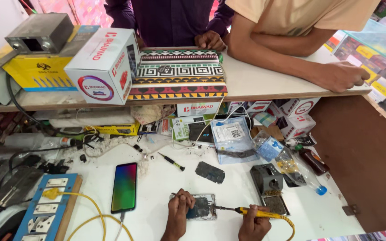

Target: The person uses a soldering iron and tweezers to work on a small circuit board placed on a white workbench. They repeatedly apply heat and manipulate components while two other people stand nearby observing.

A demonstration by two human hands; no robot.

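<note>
Right hand (253,223) in a closed grip around a yellow-handled soldering iron (258,213), tip on an opened phone (201,207). Left hand (178,209) pins the phone's left end under pressed-together fingers, at the near edge of the worktop (166,178). Alongside, leftward: a lit smartphone (124,186); behind: a small screwdriver (171,161).

Opened phone (203,207) lies flat; yellow-handled soldering iron (258,214) tip touches it.
</note>
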